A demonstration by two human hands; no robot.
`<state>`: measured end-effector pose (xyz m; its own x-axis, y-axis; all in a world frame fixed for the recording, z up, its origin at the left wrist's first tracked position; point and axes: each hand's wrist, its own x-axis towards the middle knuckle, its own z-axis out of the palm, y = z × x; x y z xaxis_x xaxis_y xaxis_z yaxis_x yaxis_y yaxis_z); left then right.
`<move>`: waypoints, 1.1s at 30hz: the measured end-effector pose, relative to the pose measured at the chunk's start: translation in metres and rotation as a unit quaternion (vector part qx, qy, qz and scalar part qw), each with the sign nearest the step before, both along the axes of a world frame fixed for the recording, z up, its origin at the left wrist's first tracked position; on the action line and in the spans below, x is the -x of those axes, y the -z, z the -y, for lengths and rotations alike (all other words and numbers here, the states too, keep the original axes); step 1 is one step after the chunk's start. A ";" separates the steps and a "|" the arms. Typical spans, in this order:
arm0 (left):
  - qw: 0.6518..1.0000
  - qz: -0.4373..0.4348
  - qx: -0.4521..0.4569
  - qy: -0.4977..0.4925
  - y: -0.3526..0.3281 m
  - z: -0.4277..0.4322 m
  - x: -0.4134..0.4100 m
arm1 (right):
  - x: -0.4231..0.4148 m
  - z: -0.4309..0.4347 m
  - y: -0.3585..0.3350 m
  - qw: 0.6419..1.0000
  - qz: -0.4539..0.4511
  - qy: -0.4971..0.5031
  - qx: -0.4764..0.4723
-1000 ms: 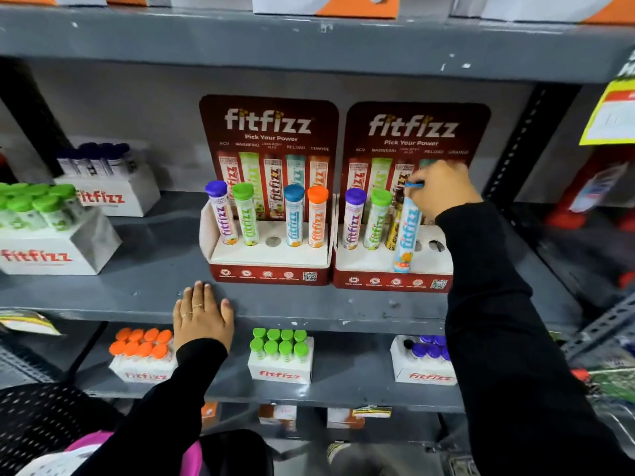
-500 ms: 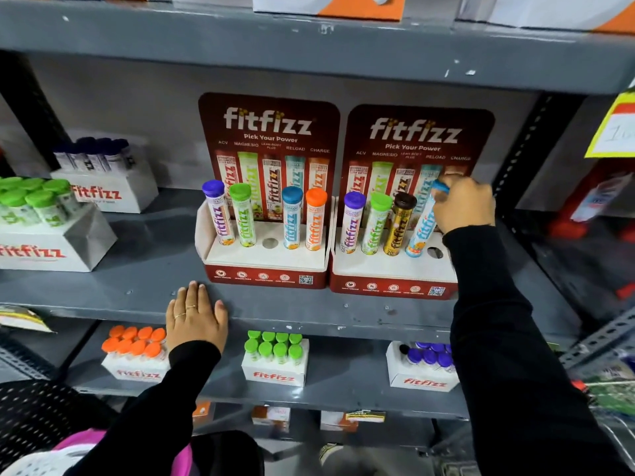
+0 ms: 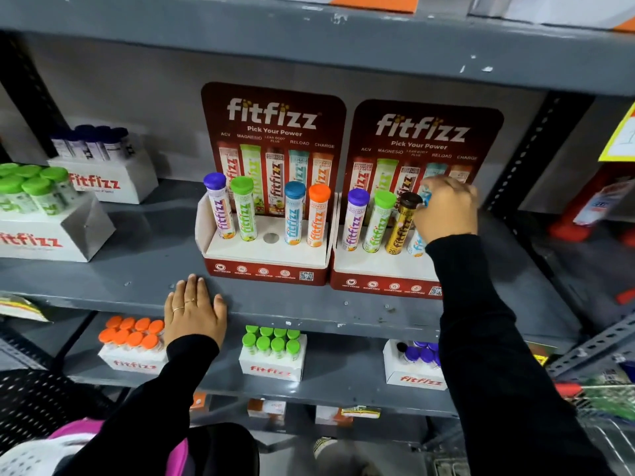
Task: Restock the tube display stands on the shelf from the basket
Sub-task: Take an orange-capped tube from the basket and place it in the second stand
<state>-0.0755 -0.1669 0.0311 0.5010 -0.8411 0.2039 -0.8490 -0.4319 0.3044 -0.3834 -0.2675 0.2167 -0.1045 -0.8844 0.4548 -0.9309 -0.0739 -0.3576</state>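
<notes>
Two red fitfizz display stands sit side by side on the grey shelf (image 3: 309,304). The left stand (image 3: 268,255) holds purple, green, blue and orange capped tubes, with its middle hole (image 3: 270,238) bare. The right stand (image 3: 381,269) holds purple, green and brown capped tubes. My right hand (image 3: 446,211) is closed over the top of a blue tube (image 3: 416,243), whose foot sits in the fourth slot of that stand. My left hand (image 3: 194,309) lies flat on the shelf's front edge, fingers together, holding nothing.
White fitfizz boxes with green caps (image 3: 34,214) and dark caps (image 3: 99,166) stand at the left of the shelf. The shelf below carries boxes of orange (image 3: 132,345), green (image 3: 273,352) and purple (image 3: 417,365) capped tubes. A wire basket (image 3: 604,407) is at the lower right.
My right hand has carried the blue tube from in front of the right stand back and down into its fourth slot. The left hand has stayed on the shelf edge.
</notes>
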 end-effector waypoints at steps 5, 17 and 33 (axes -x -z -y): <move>1.000 0.001 0.015 0.023 -0.001 0.005 0.001 | -0.072 -0.020 0.017 0.974 -0.013 -0.086 0.211; 0.989 -0.073 -0.034 -0.121 0.104 -0.154 -0.051 | -0.308 -0.144 0.201 0.816 -0.077 -0.558 -0.126; 0.886 -0.189 -0.228 -0.357 0.215 -0.314 -0.047 | -0.433 -0.266 0.337 0.646 -0.319 -0.647 -0.248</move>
